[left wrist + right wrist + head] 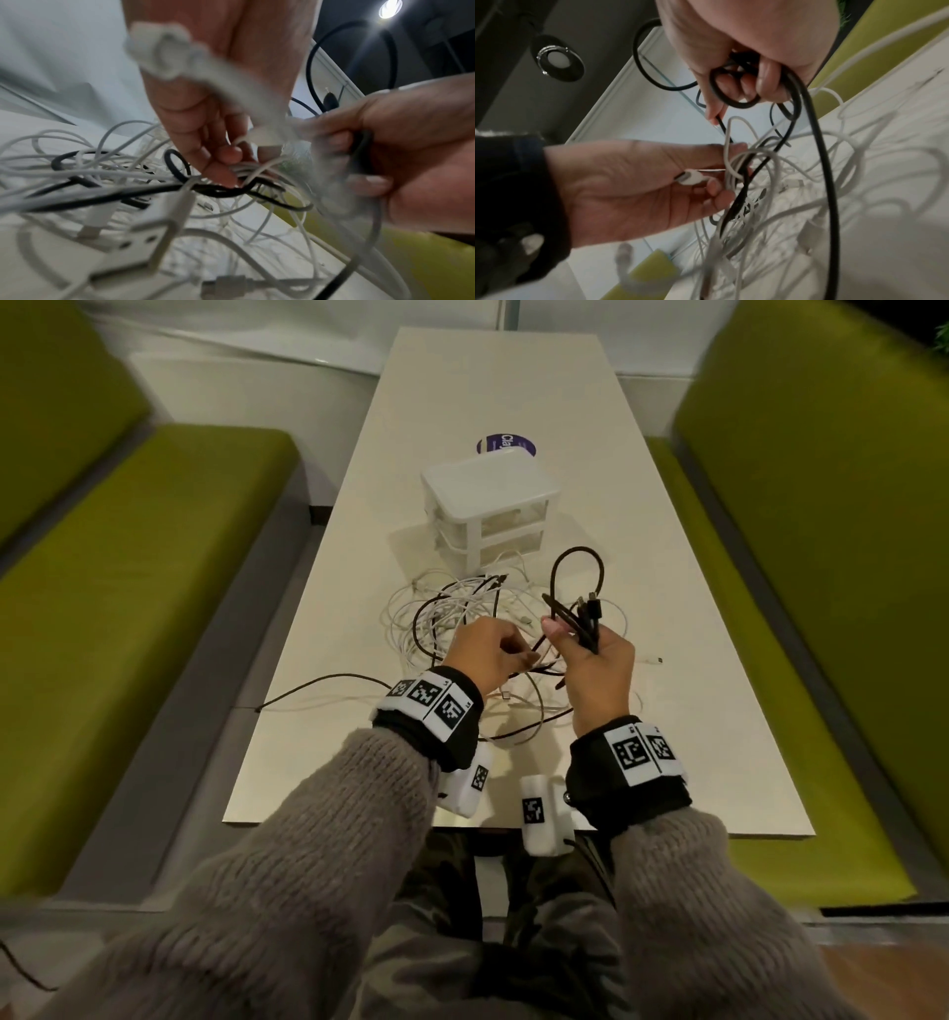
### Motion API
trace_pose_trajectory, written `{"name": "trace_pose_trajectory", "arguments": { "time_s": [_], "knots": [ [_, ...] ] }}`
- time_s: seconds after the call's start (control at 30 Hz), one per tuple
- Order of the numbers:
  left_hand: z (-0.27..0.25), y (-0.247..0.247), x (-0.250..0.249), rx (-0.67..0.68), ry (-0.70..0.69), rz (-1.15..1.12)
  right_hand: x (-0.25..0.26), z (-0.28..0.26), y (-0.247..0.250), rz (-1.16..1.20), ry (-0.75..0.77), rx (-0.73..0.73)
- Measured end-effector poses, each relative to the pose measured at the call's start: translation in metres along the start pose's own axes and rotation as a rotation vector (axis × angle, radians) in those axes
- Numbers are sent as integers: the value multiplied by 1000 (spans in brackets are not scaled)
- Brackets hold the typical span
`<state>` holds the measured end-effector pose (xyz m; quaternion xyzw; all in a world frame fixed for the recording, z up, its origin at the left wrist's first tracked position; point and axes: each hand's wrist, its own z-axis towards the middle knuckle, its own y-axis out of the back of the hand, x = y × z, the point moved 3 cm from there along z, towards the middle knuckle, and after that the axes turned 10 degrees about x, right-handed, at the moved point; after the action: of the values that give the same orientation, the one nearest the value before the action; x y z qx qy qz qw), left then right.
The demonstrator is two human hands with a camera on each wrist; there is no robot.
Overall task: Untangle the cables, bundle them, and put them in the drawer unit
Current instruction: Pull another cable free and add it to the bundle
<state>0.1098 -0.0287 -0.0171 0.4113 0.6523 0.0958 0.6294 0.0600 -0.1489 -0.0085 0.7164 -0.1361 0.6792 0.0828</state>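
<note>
A tangle of white cables (436, 613) and black strands lies on the white table (667, 737), just in front of the white drawer unit (490, 505), whose drawers are closed. My right hand (570, 634) is raised over the tangle and grips a folded bunch of black cable (575, 588); its loops stick up and its plugs show above the fist. In the right wrist view the black cable (816, 142) hangs from that hand into the pile. My left hand (513, 654) pinches white cable strands (727, 162) at the knot, with a white connector (693, 176) lying across its palm.
Green upholstered benches (154, 608) flank the table on both sides. A round purple sticker (506, 444) lies behind the drawer unit. One black cable (318, 683) trails to the table's left edge. A white plug (652, 660) rests to the right of my hands.
</note>
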Motion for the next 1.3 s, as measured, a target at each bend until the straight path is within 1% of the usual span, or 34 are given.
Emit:
{"name": "trace_pose_trajectory", "arguments": {
  "time_s": [0.23,0.37,0.47,0.53,0.7,0.77,0.87,0.93,1.07,1.13,1.2,1.3],
  "knots": [
    [-1,0,-6,80,36,8,10,-8,6,148,-6,-32],
    [-1,1,-5,124,72,82,22,-8,9,209,50,-51],
    [-3,-1,-3,92,80,51,35,-4,15,189,91,-65],
    [-3,-2,-3,73,85,12,39,-4,19,180,89,-83],
    [-5,4,0,112,113,-22,44,-8,26,209,86,-157],
    [-7,3,8,113,152,-3,48,-10,26,224,104,-160],
    [-11,-1,14,91,199,17,53,-12,27,185,144,-140],
    [-15,-1,9,57,202,122,53,-11,31,138,151,-127],
    [-23,-4,-9,-64,118,508,49,-7,34,39,170,-68],
    [-25,-6,-12,-138,85,607,46,-6,29,11,172,-20],
    [-23,-8,-11,-123,41,610,43,-5,25,-23,172,2],
    [-15,-13,-5,-12,-45,429,42,-5,20,-60,181,19]
  ]
}}
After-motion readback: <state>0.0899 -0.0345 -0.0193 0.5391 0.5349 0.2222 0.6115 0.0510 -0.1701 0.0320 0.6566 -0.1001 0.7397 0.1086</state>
